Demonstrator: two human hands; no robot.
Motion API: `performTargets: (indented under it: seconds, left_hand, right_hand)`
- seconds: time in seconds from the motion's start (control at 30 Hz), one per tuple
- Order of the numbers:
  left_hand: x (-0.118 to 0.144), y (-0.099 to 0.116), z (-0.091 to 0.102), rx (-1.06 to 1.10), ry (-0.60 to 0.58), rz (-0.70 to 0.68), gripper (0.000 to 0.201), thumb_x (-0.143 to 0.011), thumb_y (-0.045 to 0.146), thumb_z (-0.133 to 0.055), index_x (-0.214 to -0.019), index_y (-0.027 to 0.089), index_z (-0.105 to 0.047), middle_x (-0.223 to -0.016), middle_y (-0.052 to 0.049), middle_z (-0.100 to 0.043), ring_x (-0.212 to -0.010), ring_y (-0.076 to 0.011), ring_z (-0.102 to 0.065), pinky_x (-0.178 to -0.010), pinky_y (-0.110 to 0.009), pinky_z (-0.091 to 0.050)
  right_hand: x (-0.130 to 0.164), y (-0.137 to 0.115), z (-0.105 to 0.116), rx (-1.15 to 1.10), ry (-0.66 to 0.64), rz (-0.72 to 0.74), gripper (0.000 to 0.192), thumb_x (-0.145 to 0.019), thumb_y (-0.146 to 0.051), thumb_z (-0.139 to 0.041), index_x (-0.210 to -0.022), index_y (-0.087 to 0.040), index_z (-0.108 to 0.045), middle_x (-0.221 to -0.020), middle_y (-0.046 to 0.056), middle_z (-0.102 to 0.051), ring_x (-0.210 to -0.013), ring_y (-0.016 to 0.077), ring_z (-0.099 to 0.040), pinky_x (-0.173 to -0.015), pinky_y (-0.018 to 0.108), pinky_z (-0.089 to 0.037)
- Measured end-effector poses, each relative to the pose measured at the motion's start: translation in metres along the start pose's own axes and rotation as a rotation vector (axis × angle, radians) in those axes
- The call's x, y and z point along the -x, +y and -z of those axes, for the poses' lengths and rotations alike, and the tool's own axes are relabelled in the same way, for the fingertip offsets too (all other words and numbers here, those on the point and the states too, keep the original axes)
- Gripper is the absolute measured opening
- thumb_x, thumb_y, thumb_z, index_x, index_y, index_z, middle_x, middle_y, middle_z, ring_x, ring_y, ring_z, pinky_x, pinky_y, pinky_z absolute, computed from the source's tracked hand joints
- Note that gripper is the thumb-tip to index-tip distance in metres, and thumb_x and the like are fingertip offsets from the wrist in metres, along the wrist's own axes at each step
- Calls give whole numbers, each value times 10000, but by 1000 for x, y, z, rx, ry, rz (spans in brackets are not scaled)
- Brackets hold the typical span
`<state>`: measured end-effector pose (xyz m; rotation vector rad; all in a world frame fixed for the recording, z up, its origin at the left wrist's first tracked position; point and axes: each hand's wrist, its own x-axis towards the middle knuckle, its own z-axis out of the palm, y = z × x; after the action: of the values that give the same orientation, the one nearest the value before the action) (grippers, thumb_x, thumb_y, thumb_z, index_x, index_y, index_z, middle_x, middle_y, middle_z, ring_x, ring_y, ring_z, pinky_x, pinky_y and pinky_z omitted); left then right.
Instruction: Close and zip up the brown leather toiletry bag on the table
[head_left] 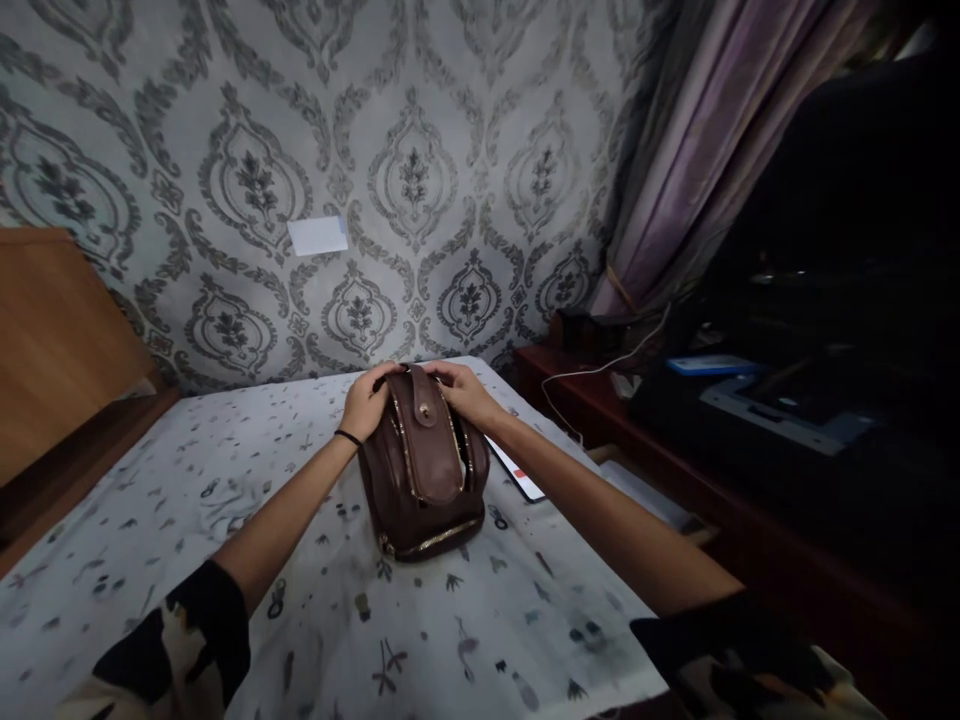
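My left hand [367, 400] grips the far left top of the brown leather bag [424, 470]; my right hand [465, 392] clasps the far right top, fingers curled over the rim. The bag stands upright near the far right corner of the patterned cloth-covered tabletop [225, 520], long axis running from me toward the wall, strap side facing me. Risk, in my judgement: a phone [516, 472] lies just beside its right flank; tipping the bag rightward could knock it off the edge.

One brown bag [424, 465], two hands, perhaps one phone [516, 472].
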<state>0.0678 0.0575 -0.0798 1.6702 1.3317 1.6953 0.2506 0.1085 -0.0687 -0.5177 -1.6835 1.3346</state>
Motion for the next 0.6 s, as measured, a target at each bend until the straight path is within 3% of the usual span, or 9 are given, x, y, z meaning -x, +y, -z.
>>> performTargets:
  seconds: [0.33,0.47,0.6]
  left_hand:
    - [36,9,2,-73,18,-70,308,-821,123,-580,-1023,242,-781,-1300,-43,-699,-1348,-259,-523,-1232,-426,-265]
    - [69,20,2,-112,26,-125,312,-944,288,-531,-1181,262,-733,-1449,-48,-593,-1431,-251,-437,-1248,-420,-224]
    - [102,25,-6,-251,0,-180,415,-974,405,-528,-1369,306,-605,-1598,-46,-414,-1518,-270,-293,-1264,-470,-173]
  right_hand:
    - [30,3,5,120,80,54,190,-750,-301,-759,-927,-237,-774,-1093,24,-758,-1111,243,-649,-1081,385,-429]
    - [44,6,7,129,133,60,281,-782,-418,-749,-1003,-245,-762,-1186,36,-738,-1186,261,-621,-1131,413,-392]
    - [68,9,0,175,212,59,438,-847,-549,-666,-1164,-251,-716,-1311,60,-684,-1276,264,-579,-1160,428,-374]
